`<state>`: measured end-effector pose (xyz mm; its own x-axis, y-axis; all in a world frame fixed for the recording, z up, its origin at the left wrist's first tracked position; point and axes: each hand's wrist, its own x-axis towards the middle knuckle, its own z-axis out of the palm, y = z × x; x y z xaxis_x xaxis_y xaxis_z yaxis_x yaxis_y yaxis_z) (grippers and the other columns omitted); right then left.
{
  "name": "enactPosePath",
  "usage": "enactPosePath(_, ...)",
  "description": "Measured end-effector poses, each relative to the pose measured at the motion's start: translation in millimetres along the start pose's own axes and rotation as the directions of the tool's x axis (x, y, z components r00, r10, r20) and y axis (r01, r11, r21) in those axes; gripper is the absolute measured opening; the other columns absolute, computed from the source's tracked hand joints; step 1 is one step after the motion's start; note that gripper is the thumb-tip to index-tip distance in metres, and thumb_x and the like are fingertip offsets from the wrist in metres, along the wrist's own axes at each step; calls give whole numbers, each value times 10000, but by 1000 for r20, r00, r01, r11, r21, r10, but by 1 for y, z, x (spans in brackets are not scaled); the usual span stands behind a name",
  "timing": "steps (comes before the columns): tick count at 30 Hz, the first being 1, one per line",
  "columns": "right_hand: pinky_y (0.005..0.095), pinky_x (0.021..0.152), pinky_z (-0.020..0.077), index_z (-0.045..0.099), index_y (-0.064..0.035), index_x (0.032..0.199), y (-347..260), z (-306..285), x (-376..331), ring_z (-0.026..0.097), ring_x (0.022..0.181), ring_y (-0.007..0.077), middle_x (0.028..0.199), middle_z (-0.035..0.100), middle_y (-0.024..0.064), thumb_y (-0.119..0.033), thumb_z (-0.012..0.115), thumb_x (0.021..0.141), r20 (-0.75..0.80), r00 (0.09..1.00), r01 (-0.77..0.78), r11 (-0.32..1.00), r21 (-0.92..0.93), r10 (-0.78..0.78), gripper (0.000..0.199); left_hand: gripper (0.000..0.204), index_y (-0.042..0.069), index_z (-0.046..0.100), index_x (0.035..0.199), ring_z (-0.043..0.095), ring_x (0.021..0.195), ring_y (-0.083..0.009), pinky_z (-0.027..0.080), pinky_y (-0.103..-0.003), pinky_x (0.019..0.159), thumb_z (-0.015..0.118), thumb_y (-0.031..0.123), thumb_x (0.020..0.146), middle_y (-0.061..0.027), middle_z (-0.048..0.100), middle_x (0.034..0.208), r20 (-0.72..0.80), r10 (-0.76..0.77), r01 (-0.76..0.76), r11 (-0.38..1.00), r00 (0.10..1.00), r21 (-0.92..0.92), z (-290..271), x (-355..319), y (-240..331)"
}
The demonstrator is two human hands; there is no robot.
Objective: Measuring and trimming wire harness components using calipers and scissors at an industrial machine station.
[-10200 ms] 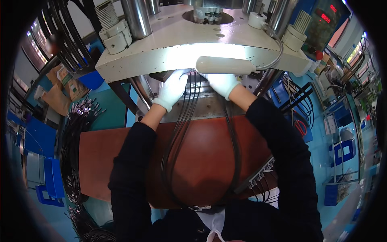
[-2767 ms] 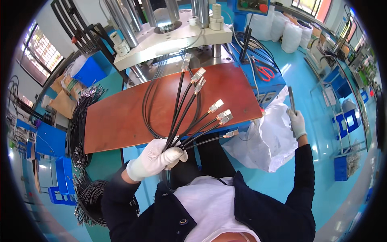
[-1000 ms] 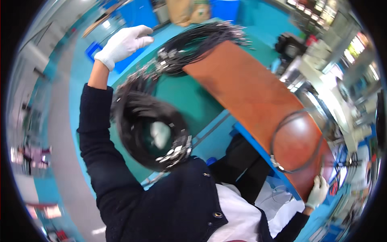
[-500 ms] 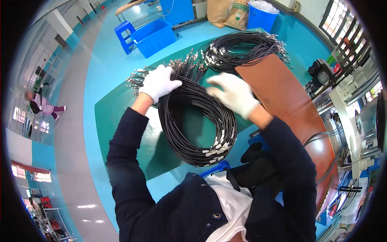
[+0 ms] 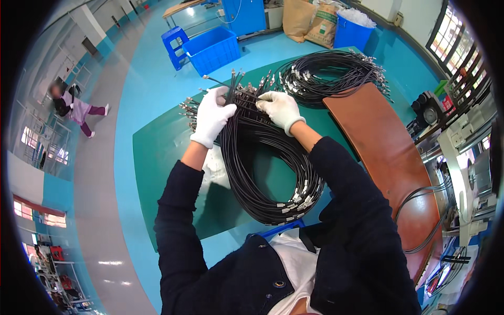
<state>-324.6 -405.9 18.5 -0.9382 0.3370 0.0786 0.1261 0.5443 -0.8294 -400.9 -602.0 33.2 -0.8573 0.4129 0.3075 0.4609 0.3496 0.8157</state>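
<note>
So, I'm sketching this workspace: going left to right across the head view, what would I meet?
A person → a blue stool → the left gloved hand → the right gloved hand → the reddish-brown board.

A glossy turquoise floor [image 5: 157,68] spreads around a green-topped table [image 5: 163,136], and a grey walkway [image 5: 97,184] runs down the left side, streaked near its lower end by bright reflections [image 5: 111,262]. Beyond the table stand a small blue stool [image 5: 175,42], a blue cabinet [image 5: 244,14] and a desk [image 5: 181,7] with a pale wooden top. At upper right, a white wall [image 5: 412,21] turns turquoise lower down, beside a dark-framed window [image 5: 446,23] with bright panes. The far left — bent by the lens — shows a white pillar [image 5: 84,21], a dark grey door [image 5: 90,46] and, lower, loaded shelving [image 5: 65,281].
</note>
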Motion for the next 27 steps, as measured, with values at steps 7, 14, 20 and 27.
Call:
enactPosePath(7,337,775,527,720,-108,1109,-1,7,-6,700,796,229,912,732,112,-303,732,808,42,997,68,987,-144,-62,359,628,-14,551,1283,640,840,-195,515,-306,806,759,185,725,-107,643,968,102,55,-82,955,993,285,2,1,9)
enactPosePath(14,364,833,516,740,-165,1065,-5,2,-8,690,892,250,930,727,93,-293,723,803,-85,986,129,982,-137,-141,292,657,74,495,1333,598,900,-292,504,-381,789,679,101,703,-127,574,1016,-8,188,-174,926,982,335,9,1,6)
enactPosePath(20,326,758,528,748,-162,1059,-24,-11,-10,700,813,221,907,735,86,-259,727,812,-104,982,170,975,143,-156,266,818,-9,291,1485,609,854,-167,534,-285,762,685,45,770,-164,535,1229,-254,39,-80,985,966,-154,-4,-13,25)
enactPosePath(27,225,619,503,712,0,1115,-70,-55,-36,580,630,58,817,714,37,-81,705,867,-13,986,162,953,257,-164,261,364,-41,494,1283,600,801,-85,515,-208,662,584,82,953,-57,620,1012,374,-162,401,526,913,-750,-44,-9,50)
